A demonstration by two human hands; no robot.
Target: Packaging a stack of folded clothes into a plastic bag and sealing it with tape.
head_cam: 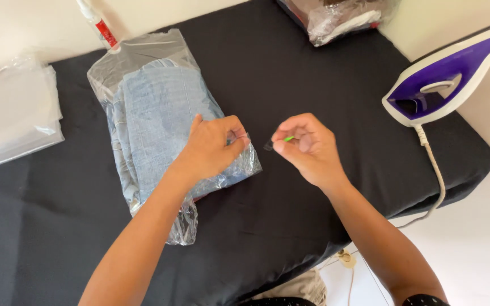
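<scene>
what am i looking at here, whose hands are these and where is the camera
There is no machine here: these are a person's two bare hands, filmed by a camera worn on their head and looking down, so you see the arms reach in from the bottom edge.

The surface is a padded board with a black cover. On it lies a clear plastic bag with folded light blue denim inside. The left hand presses on the bag's near corner, fingers pinching the plastic. The right hand is closed on a small green thing, too small to identify, just beside the bag.

Around them: a purple and white iron stands at the right edge, a stack of empty clear bags lies at the left, and another filled bag lies at the top.
</scene>
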